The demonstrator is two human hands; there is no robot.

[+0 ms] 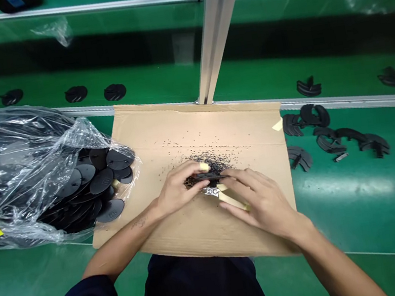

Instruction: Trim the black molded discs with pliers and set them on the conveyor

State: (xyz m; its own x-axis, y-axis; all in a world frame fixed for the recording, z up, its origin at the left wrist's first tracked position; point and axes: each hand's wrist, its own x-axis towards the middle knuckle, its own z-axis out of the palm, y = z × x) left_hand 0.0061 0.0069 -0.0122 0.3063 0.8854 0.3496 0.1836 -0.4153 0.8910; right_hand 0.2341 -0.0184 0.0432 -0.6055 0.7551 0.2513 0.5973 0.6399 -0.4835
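Observation:
Thumb and finger of my left hand (174, 191) pinch a thin round black plastic part (207, 177), held nearly edge-on. A finger of that hand has a pale yellow wrap at the tip. My right hand (265, 199) is closed around small cutting pliers (212, 192) with a metal head and pale yellow handles. Its fingertips also touch the right end of the black part. Below both hands, a dark heap of tiny black plastic bits (217, 157) is scattered on a cardboard sheet (181, 235). The cutting edges of the pliers are partly hidden.
A clear plastic bag (32, 144) at the left spills flat black discs (101, 181). Several curved black pieces (330, 134) lie on the green table at the right. A metal post (216, 40) rises behind the cardboard. More black parts (114, 92) sit along the back.

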